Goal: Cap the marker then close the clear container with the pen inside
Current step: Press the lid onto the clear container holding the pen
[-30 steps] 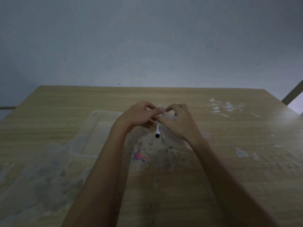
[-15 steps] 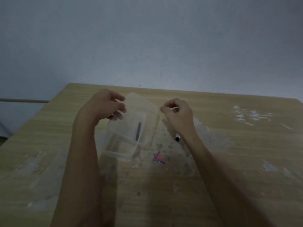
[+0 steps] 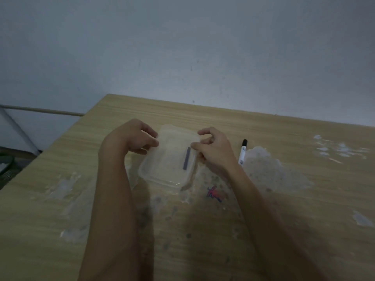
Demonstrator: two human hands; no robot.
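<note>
Currently, my left hand (image 3: 136, 136) grips the left edge of the clear container (image 3: 168, 157), with the fingers curled over the rim and the thumb pressed against the side. My right hand (image 3: 213, 151) pinches the right edge of the same container between thumb and fingertips (image 3: 195, 146). Both hands are closed on the container, one per side, with the lid surface facing up between them.

The container sits on the wooden table (image 3: 263, 230), roughly centred in front of me and tilted so its far end points up and to the right. Whether the lid is fully seated cannot be determined through the translucent plastic. A dark, narrow pen (image 3: 186, 158) is visible through the plastic, lying lengthwise near the right wall of the container.

The marker (image 3: 242, 152) lies on the table just beside my right hand, apart from the container. Its black cap is fitted and points away from me; the white barrel points toward me. It rests at the edge of a pale, worn patch (image 3: 269, 169) on the tabletop. A small red and blue scribble (image 3: 214, 193) marks the wood near the container's near right corner.
</note>
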